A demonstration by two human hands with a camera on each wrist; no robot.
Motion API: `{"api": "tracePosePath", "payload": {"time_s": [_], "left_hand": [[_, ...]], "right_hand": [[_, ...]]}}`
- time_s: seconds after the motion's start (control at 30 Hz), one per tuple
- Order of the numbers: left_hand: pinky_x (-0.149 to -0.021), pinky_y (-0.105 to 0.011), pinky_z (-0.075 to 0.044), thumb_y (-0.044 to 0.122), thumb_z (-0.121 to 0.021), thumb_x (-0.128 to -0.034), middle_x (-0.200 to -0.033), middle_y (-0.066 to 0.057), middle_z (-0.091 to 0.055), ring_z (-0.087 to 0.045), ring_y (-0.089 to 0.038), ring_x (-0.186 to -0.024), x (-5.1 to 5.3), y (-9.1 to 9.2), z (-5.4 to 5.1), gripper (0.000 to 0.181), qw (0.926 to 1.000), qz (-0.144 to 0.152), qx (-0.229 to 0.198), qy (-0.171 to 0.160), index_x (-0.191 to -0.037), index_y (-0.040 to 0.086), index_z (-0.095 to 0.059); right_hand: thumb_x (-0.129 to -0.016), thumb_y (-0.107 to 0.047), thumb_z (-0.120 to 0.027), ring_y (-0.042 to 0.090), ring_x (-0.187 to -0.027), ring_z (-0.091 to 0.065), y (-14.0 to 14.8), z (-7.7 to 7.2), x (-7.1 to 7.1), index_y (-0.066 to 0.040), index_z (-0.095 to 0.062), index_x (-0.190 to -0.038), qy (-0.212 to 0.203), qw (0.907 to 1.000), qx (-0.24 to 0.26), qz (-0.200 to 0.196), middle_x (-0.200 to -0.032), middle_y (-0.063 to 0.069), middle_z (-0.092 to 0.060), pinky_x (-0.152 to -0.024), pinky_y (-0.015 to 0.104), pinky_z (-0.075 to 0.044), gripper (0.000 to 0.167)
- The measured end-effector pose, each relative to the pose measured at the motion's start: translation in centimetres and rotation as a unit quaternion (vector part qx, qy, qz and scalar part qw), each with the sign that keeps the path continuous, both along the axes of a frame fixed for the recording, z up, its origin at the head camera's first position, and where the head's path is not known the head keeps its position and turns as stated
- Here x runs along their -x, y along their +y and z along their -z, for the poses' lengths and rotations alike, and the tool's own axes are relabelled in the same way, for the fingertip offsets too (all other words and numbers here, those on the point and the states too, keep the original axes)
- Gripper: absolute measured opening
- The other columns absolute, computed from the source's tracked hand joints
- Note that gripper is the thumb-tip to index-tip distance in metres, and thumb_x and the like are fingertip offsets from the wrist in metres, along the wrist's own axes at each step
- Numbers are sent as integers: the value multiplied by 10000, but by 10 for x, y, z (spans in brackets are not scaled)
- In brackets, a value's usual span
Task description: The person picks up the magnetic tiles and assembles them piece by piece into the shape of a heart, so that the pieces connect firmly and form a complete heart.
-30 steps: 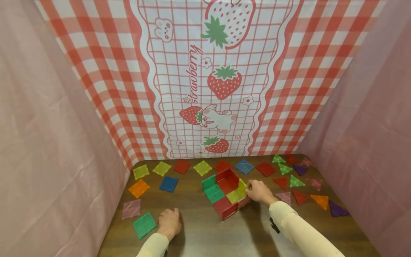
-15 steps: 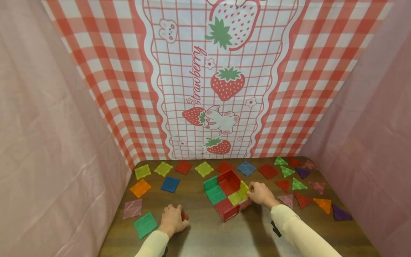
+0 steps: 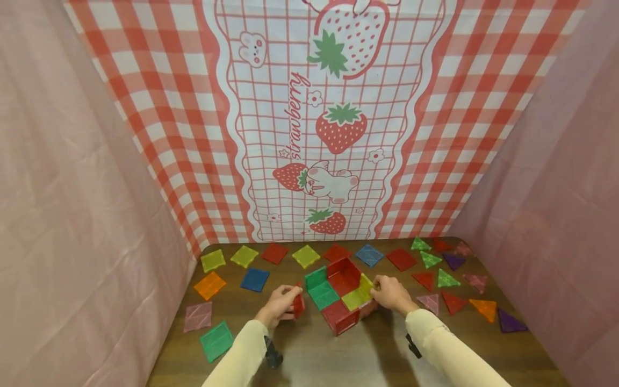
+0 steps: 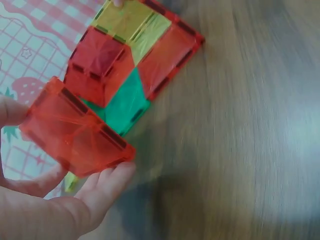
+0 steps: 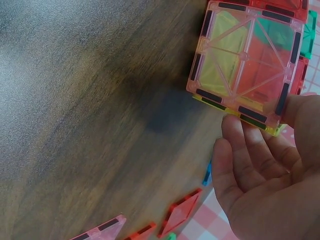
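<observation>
Low walls stand around the floor of a part-built box [image 3: 330, 317] of translucent magnetic tiles in the head view, in red, green, yellow and pink. My left hand [image 3: 279, 305] holds a red square magnetic tile [image 4: 75, 132] between thumb and fingers, tilted up off the table, left of the box and apart from it. At the box's right side, my right hand [image 3: 390, 294] pinches the upright yellow magnetic tile [image 3: 366, 285] near its corner. A pink square tile [image 5: 242, 56] forms the wall beside it in the right wrist view; my fingertips lie against the yellow edge.
Loose square tiles lie along the back and left, including a blue one [image 3: 254, 279] and a green one [image 3: 216, 341]. Several triangle tiles, such as an orange one [image 3: 483, 309], are spread at the right. A checked strawberry cloth [image 3: 290, 123] hangs behind the table.
My left hand has lifted the red tile from near the green square and moved right and away from me, toward the box. My right hand stays at the yellow tile.
</observation>
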State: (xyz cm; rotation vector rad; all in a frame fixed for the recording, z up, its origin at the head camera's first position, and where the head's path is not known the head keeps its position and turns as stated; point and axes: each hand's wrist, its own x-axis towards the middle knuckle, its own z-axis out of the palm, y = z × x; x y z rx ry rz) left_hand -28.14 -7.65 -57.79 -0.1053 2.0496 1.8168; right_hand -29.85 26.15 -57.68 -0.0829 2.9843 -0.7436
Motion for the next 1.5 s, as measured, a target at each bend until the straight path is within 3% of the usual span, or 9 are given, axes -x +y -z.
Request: {"api": "tracePosePath", "payload": {"time_s": [0.27, 0.6, 0.93, 1.17, 1.5], "left_hand": [[-869, -548, -585, 382, -564, -979, -1212, -258, -621, -687, -415, -1046, 9, 23, 10, 592, 9988, -379, -226, -205, -1373, -41, -437], [-860, -540, -589, 378, -572, -960, -1165, -231, -655, -690, -416, -1041, 15, 37, 16, 579, 9977, -545, -245, -332, -1347, -39, -464], [-806, -494, -613, 367, -571, -945, -1059, -194, -708, -721, -311, -919, 21, 40, 16, 593, 9975, -561, -199, -387, -1354, -56, -500], [-842, -529, -599, 284, -507, -968, -1000, -175, -611, -669, -308, -862, 21, 44, 14, 543, 9970, -466, -511, -349, -1361, -86, -445], [-836, -515, -604, 235, -460, -975, -1005, -172, -565, -638, -269, -821, 20, 48, 12, 581, 9978, -429, -429, -281, -1421, -128, -380]], "right_hand": [[-915, -203, -702, 202, -690, -546, -1, 0, -1, -80, -687, -976, 5, 10000, 28, 26, -753, 29, -582, -603, 387, -457, 138], [-913, -200, -698, 193, -665, -527, -1, 1, -2, -80, -684, -957, 51, 10000, 67, 22, -734, 27, -567, -590, 363, -435, 128], [-902, -194, -692, 196, -674, -524, -2, 2, -2, -88, -677, -948, 29, 9999, 107, 84, -728, 26, -557, -599, 357, -429, 117], [-884, -188, -699, 205, -692, -534, -1, 2, -2, -92, -675, -933, 89, 9999, 109, 74, -739, 27, -577, -610, 378, -446, 111], [-868, -152, -679, 205, -694, -534, -2, 3, -3, -58, -668, -927, 268, 9993, 239, -35, -719, 32, -562, -640, 374, -456, 112]]}}
